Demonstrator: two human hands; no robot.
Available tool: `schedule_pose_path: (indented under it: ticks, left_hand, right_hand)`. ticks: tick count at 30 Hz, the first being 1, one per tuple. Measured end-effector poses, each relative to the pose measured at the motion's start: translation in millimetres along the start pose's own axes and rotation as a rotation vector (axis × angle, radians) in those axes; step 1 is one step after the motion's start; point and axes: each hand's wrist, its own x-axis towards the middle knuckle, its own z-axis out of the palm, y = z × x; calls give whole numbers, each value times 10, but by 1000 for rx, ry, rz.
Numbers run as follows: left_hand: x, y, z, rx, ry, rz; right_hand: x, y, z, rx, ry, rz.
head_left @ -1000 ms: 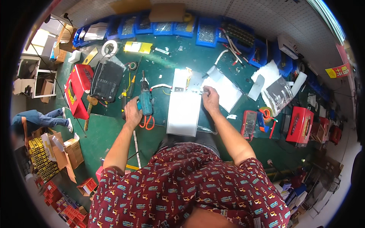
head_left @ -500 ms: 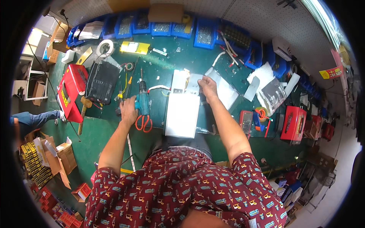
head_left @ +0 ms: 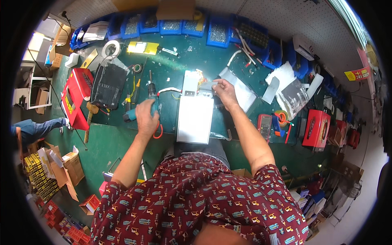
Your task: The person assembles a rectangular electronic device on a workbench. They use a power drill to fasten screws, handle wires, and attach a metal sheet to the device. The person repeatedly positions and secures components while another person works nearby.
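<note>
Roughly pistol-shaped teal drill (head_left: pixel 155 107)

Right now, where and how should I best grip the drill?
Grip the drill by its handle, probably best from the near left: its bit points away from you, while the teal base juts out left, so the handle likely lies under your left hand.

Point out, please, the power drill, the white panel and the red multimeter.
Power drill (head_left: pixel 152 90): head view, dark chuck.
White panel (head_left: pixel 195 121): head view, middle of surface.
Red multimeter (head_left: pixel 265 124): head view, front face.
</note>
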Motion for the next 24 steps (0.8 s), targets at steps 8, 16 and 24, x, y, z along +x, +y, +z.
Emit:
schedule_pose_path:
  ticks: [8, 16, 24]
  left_hand:
    - [-180, 614, 595, -129, -197, 168]
    - [5, 980, 874, -28, -402, 293]
    - [29, 1103, 1008, 111, -570, 330]
  right_hand:
    - [-712, 371, -29, -751, -96, -612]
    - [-717, 461, 40, -801, -51, -658]
    - [-908, 309, 39, -1163, -116, -692]
